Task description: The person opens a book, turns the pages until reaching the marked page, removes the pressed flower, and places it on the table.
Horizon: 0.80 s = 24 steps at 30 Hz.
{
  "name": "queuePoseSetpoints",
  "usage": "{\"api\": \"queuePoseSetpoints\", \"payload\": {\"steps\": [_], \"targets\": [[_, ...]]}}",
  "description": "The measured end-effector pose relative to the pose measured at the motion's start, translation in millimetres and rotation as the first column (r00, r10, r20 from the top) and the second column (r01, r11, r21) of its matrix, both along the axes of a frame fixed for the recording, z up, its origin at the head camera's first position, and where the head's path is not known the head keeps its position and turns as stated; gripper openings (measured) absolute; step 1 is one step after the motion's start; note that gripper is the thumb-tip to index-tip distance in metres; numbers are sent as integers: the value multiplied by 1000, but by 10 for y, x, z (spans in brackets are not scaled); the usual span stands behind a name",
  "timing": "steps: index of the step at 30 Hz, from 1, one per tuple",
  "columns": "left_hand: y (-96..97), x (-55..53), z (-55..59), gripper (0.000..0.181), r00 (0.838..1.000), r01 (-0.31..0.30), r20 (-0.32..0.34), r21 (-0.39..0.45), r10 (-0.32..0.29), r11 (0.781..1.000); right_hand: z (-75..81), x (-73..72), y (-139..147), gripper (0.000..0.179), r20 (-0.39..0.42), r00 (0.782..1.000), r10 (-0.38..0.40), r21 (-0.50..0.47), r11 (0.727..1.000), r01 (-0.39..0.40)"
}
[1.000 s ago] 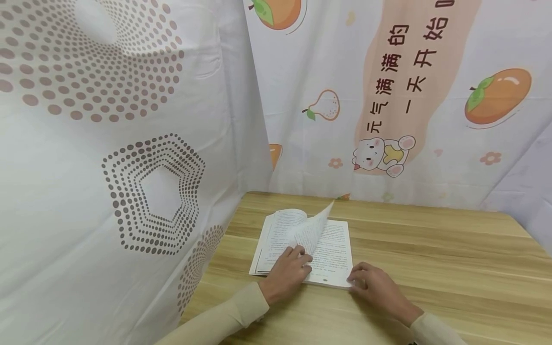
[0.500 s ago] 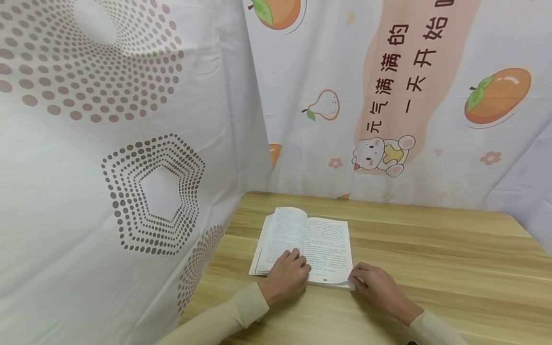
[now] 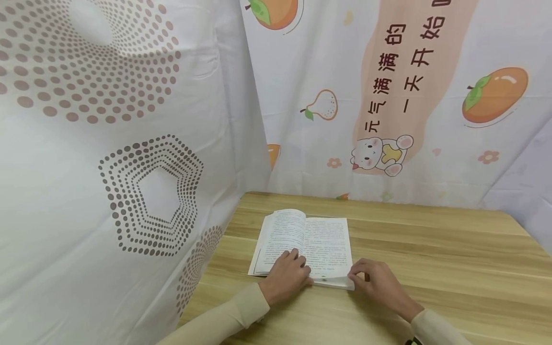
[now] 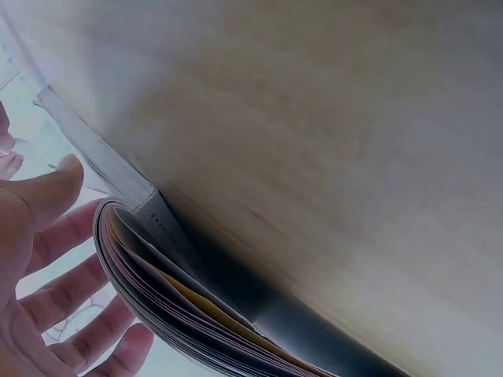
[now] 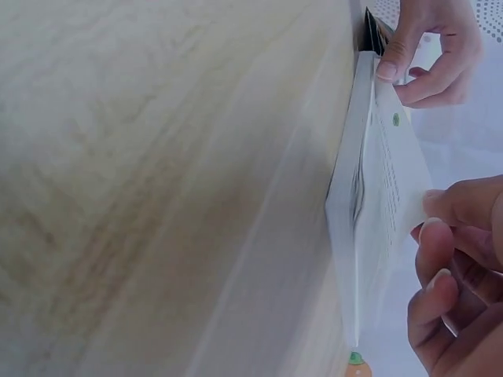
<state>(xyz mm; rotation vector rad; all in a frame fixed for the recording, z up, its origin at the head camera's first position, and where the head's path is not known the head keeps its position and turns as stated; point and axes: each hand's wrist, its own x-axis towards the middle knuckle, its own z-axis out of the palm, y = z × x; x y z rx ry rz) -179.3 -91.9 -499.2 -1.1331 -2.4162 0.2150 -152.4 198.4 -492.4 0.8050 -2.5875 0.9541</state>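
Between its thumb and fingers, the right hand point(image 3: 381, 286) pinches the lower right corner of a printed page point(image 3: 329, 244); the right wrist view shows this page raised a little from the leaves under it. The left hand point(image 3: 286, 275) rests upon the lower middle of the open paperback book point(image 3: 303, 235); its fingers are relaxed and separated, and in the right wrist view its thumb lies near the bottom edge of the page. The book lies on the wood-grain table point(image 3: 431, 249), below the centre of the head view, and the left-hand leaves point(image 3: 282, 232) bulge upward in a curve. At the lower left of the left wrist view, leaves bend in a thick bundle beside the fingers; small print next to them cannot be read. Cream sleeves point(image 3: 215, 318) enter from the lower edge of the head view. Behind the table, at the upper right, hangs a fruit-print curtain point(image 3: 293, 163) with Chinese characters and a cartoon animal; at the left, a dot-print curtain point(image 3: 116, 297) carries brown patterns.
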Motion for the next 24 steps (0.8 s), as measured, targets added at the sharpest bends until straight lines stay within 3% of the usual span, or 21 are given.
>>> {"api": "queuePoseSetpoints", "payload": {"steps": [10,16,20,24], "targets": [[-2,13,15,28,1000,-16,19,2,16,1000,26,-6,-55,16,-101,994,-31,-24,999,29],[5,21,24,25,1000,-13,5,13,13,1000,25,16,-41,15,-83,992,-93,-35,995,90],[7,5,3,11,1000,-4,-22,77,5,997,25,28,-7,24,-75,987,-143,-55,989,139],[16,-20,9,10,999,13,-51,164,-4,986,-1,19,30,24,21,990,-139,-16,990,139]]}}
